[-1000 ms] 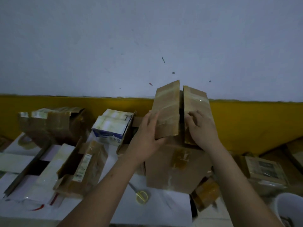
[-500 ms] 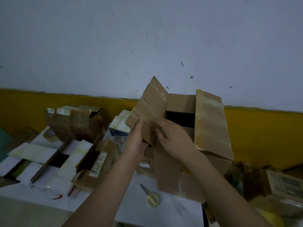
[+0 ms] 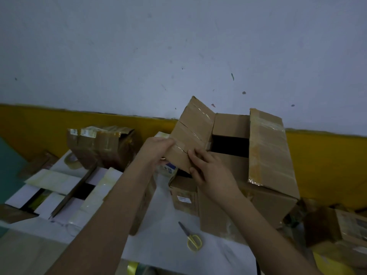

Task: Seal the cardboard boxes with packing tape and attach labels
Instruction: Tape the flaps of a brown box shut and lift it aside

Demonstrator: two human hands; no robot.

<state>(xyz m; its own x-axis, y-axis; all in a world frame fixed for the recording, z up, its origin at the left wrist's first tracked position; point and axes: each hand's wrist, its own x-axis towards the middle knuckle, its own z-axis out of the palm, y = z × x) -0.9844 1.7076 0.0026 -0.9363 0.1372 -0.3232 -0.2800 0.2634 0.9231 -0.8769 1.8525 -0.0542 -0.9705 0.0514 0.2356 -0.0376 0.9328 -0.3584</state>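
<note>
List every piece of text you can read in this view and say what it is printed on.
None can be read.
White label on the small box: print blurred.
Blue-and-white carton behind the left hand: print blurred.
Stickers on the taped bundle: too small.

Yellow-handled scissors (image 3: 192, 239) flat on white table (image 3: 170, 253).

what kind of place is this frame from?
Probably an informal packing or parcel-prep spot, not a proper warehouse. Taped cardboard boxes crowd a white table against a painted wall, with yellow-handled scissors and a tape roll at hand, and both hands on an open box's flap.
</note>
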